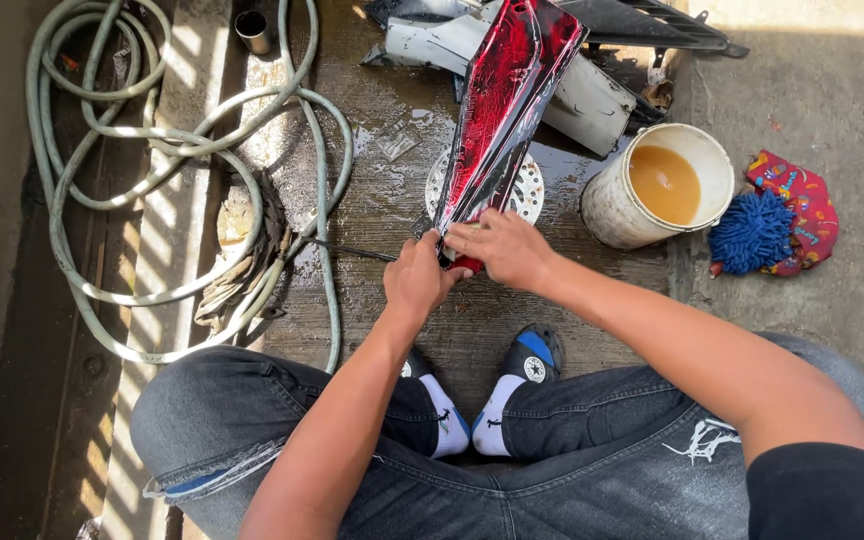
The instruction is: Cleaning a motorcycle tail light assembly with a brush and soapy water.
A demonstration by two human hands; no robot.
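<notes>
Here, both the left hand (pixel 418 276) and right hand (pixel 504 250) have fingers closed on the near end of a red panel (pixel 502 100) standing tilted on wet floor (pixel 372 210), beside a bucket (pixel 612 205).

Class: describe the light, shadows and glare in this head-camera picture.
Head view: hard sunlight, striped shadows across the hose; glare on the wet red panel held by left hand and right hand; bucket brightly lit; focus sharp.

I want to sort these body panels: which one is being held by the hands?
The red and black panel: both the left hand and right hand grip its lower end. The white panel and black panel lie untouched behind.
</notes>
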